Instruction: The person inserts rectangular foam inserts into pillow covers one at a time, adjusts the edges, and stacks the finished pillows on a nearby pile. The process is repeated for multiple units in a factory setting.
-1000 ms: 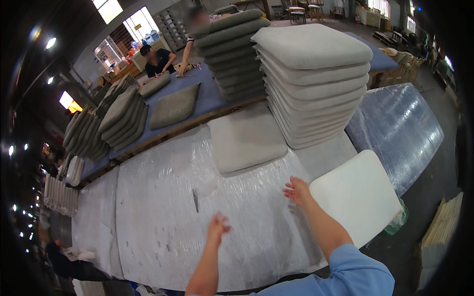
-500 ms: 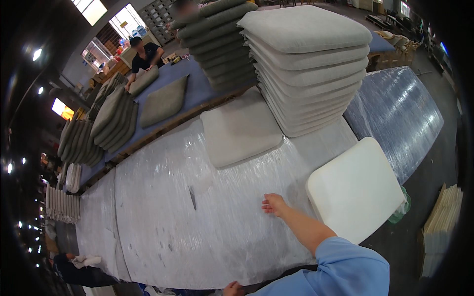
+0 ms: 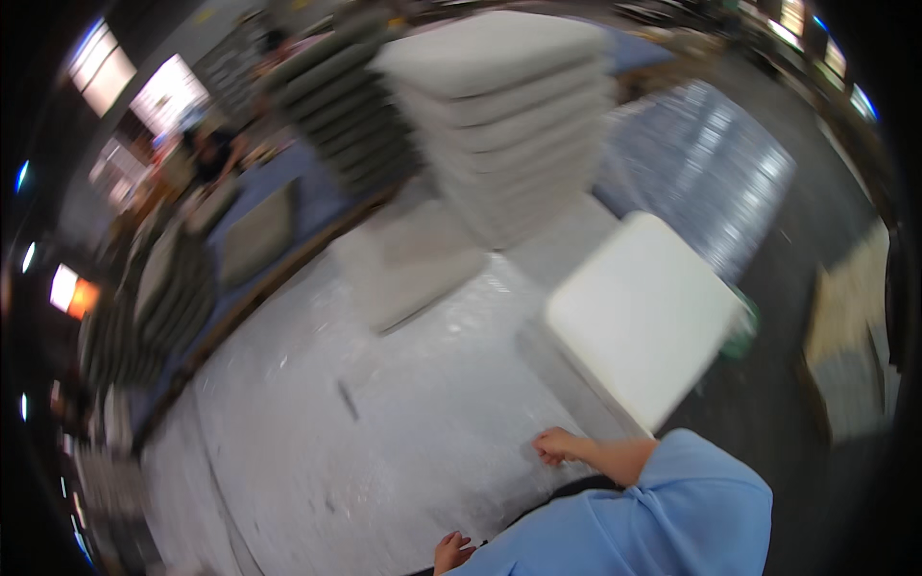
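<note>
My right hand [image 3: 557, 446], fingers loosely curled and holding nothing, hovers over the plastic-wrapped table [image 3: 432, 413]. It is nearest to the white foam seat pad [image 3: 643, 312], which lies on the table's right corner. Low in the picture, my left hand [image 3: 452, 553] is partly cut off, its bent fingers apart with nothing seen in them. A light grey seat cushion [image 3: 413, 269] lies flat farther off. Behind it rises a tall stack of light grey cushions [image 3: 504, 125]. Motion blurs much of the view.
A blue table [image 3: 312, 178] at the back left carries dark green cushions [image 3: 259, 230], with a person [image 3: 216, 154] beyond it. On the right are a wrapped blue panel [image 3: 696, 173] and a pile of pale sheets [image 3: 850, 346]. A small dark strip [image 3: 348, 399] lies on the wrap.
My right hand has drawn back toward my body from its reach over the table, its fingers now more curled. The view has turned right, shifting the cushions and table leftward.
</note>
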A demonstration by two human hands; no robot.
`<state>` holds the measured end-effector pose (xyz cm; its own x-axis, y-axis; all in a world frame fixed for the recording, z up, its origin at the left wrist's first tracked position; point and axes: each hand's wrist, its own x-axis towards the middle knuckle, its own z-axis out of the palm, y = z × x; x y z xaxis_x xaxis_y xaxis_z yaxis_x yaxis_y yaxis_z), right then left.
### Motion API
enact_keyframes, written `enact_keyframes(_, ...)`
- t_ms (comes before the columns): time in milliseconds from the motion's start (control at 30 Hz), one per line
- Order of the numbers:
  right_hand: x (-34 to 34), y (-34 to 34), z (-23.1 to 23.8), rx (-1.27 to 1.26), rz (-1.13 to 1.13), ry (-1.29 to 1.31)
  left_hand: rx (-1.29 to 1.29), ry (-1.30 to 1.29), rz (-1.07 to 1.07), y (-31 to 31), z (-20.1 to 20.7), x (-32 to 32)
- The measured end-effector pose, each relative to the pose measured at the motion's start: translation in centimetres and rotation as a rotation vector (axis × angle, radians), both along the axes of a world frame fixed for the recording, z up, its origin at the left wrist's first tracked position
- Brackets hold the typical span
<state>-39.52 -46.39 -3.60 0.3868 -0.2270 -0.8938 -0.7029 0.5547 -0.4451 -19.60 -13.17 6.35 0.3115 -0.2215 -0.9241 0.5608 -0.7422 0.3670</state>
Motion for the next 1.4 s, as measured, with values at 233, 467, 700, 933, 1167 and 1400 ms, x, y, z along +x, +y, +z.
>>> enact_keyframes(233,-12.6,3.3,3.1,-0.322,-0.17,0.168,-0.136,0.0,-0.384,-4.3,-1.3,7.2)
enact_keyframes(467,-28.7,14.9,4.7,-0.166,-0.527,0.674,-0.163,-0.313,-0.27,-14.4,1.5,11.5)
enact_keyframes(700,-32.2,13.8,7.5,-0.171,-1.09,0.352,-0.433,-0.083,-0.32,-21.9,2.1,1.6)
enact_keyframes(933,-34.5,-13.5,14.8,-0.788,-0.943,-0.133,-0.47,0.321,-0.566,-26.9,2.5,-16.1)
enact_keyframes(1167,-38.7,-33.5,17.2,-1.165,-0.201,0.523,-0.409,0.287,-0.413,-33.5,2.6,-25.5)
enact_keyframes(1400,-38.0,-35.5,15.5,-0.944,-0.057,0.485,-0.215,0.216,-0.44,-37.0,4.2,-26.7)
